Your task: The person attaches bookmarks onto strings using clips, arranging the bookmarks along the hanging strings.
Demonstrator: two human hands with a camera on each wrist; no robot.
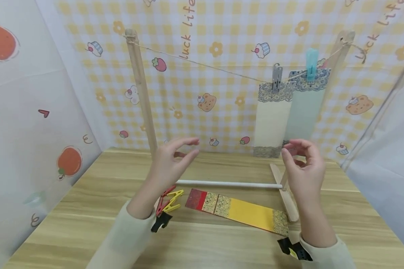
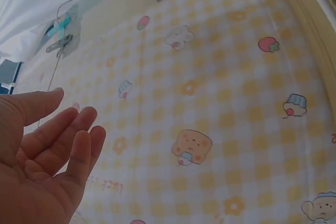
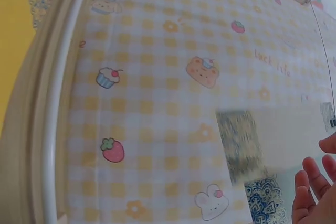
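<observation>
While both hands hover empty, left hand [image 1: 170,160] loosely spread and right hand [image 1: 304,168] slightly curled, the yellow bookmark [image 1: 242,212] lies flat below the string [image 1: 202,64]; a careless sleeve could nudge the clothespins [image 1: 168,201] beside it.

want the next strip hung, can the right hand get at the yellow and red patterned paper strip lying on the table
Probably yes. The right hand is raised, holding nothing, and the yellow and red patterned paper strip lies flat on the wooden table just below it, uncovered.
</observation>
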